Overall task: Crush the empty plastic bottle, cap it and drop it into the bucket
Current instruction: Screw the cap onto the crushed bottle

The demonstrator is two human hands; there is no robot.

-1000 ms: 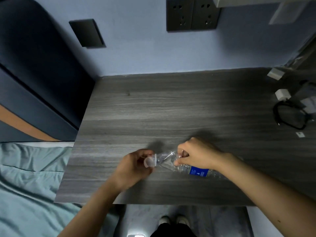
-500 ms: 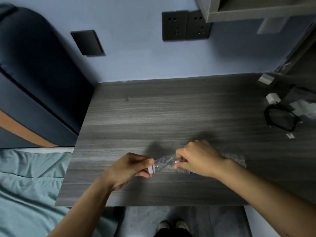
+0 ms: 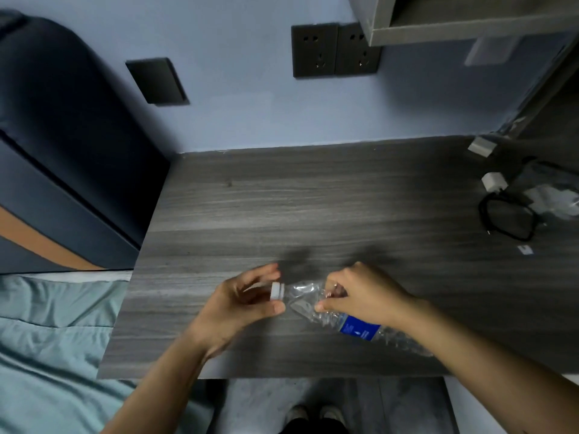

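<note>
Down at six o'clock on the tabletop (image 3: pixel 313 198), left hand (image 3: pixel 241 305) fingers now spread off the cap (image 3: pixel 277 291); right hand (image 3: pixel 360 296) pinches crushed bottle (image 3: pixel 313 305) — capped, bucket next

Left hand (image 3: pixel 241 303) fingers spread, thumb curled in; right hand (image 3: pixel 360 292) fist-clenched, forearms converging.

No words, brand names or numbers can be read anywhere. The only printed thing is the blue label (image 3: pixel 358 327) on the crushed bottle (image 3: pixel 308 300), just past the right hand (image 3: pixel 360 292) toward the wrist; it carries a small white drop-shaped mark and faint white lines of print, too small and blurred to make out. The white cap (image 3: pixel 277 291) by the left hand (image 3: pixel 241 303) shows no lettering.
</note>
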